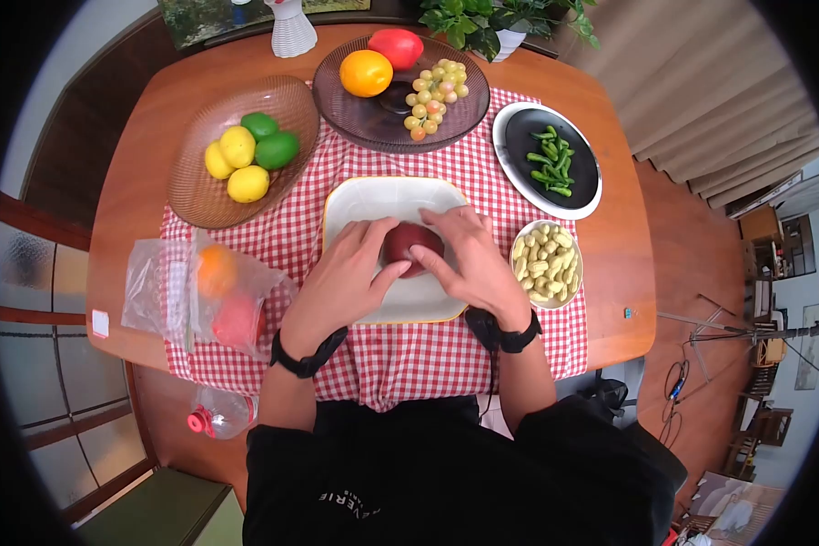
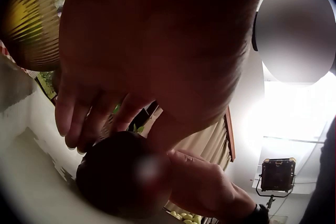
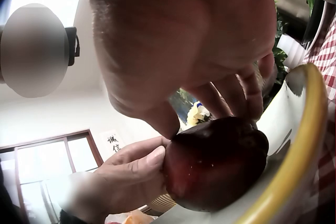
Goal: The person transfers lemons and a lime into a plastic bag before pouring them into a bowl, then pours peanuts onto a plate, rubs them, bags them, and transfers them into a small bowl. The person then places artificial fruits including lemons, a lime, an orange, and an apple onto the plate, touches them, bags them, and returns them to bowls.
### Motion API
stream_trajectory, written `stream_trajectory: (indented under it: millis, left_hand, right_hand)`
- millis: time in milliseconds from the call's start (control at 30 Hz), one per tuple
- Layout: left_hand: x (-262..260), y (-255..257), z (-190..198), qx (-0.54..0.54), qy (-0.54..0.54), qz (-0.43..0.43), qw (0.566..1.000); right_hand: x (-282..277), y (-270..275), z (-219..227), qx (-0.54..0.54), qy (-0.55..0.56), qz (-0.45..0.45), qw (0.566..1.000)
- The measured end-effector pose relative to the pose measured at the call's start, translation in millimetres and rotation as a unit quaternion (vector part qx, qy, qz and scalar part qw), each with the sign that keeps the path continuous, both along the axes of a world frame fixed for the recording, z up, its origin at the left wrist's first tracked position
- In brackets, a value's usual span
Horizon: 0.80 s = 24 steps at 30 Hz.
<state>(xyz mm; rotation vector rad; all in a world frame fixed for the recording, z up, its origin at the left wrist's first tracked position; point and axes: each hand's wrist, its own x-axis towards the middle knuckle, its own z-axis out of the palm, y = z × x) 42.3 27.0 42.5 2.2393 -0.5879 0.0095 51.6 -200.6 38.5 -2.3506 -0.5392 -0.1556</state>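
In the head view, a dark red apple (image 1: 407,239) is between my two hands, over a white rectangular dish (image 1: 359,198) with a yellow rim. My left hand (image 1: 352,270) holds the apple from the left, thumb on its near side. From the right, my right hand (image 1: 476,262) holds it too, its thumb also on the near side. The right wrist view shows the apple's glossy skin (image 3: 215,166) with the left thumb and fingers at its edge. Seen from the left wrist, the apple (image 2: 118,174) is low inside the dish, mostly in shadow.
A clear bag (image 1: 159,291) with an orange and a red fruit lies left. Behind stand a brown basket (image 1: 191,191) of lemons and limes and a fruit tray (image 1: 355,123). Right are a plate (image 1: 510,150) of green peppers and a bowl of peanuts (image 1: 546,259).
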Motion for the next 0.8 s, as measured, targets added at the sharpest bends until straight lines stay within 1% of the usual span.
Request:
stream_trajectory:
  millis: [67, 133, 200, 267, 333, 400, 467, 600, 667, 733, 767, 800]
  left_hand:
    - [-0.9, 1.1, 0.3, -0.009, 0.001, -0.013, 1.000]
    - [-0.1, 3.1, 1.6, -0.002, 0.005, -0.014, 1.000]
    - [1.4, 5.1, 3.2, -0.012, 0.037, -0.034, 0.999]
    - [1.4, 4.8, -0.7, -0.013, 0.030, -0.044, 0.999]
    - [2.3, 0.6, 2.8, -0.019, -0.004, -0.060, 0.998]
    - [1.7, 0.3, 3.6, -0.010, 0.010, -0.054, 0.998]
    - [0.6, 0.6, 1.4, 0.021, -0.012, -0.056, 0.998]
    - [1.5, 0.2, -9.4, 0.022, -0.006, -0.037, 0.999]
    - [2.5, -0.2, -12.3, 0.041, -0.027, -0.024, 0.999]
    - [3.4, -2.5, -11.7, 0.071, 0.001, -0.022, 0.997]
    - [2.8, -4.3, -12.2, 0.065, -0.006, -0.015, 0.998]
    - [2.0, -5.1, -13.3, 0.067, -0.002, -0.024, 0.997]
  right_hand:
    - [0.3, 0.9, 4.9, -0.021, 0.018, 0.034, 0.999]
    - [0.8, 1.3, 6.8, -0.026, 0.019, 0.034, 0.999]
    - [1.0, 2.8, 7.4, -0.010, 0.021, 0.049, 0.999]
    - [0.0, 3.8, 5.4, -0.006, 0.018, 0.057, 0.998]
    - [1.5, 5.1, 12.0, -0.013, 0.021, 0.068, 0.997]
    - [1.2, 6.9, 13.4, -0.020, 0.035, 0.069, 0.997]
    - [1.7, 7.5, 13.4, -0.028, 0.017, 0.073, 0.997]
    - [0.6, 9.4, 12.6, -0.039, 0.051, 0.063, 0.996]
    - [-0.1, 9.4, 14.8, -0.050, 0.044, 0.067, 0.996]
    - [-1.1, 9.7, 15.5, -0.078, 0.027, 0.056, 0.995]
    - [-0.3, 10.0, 15.6, -0.090, 0.009, 0.056, 0.994]
    - [-1.1, 10.0, 14.1, -0.088, 0.015, 0.047, 0.995]
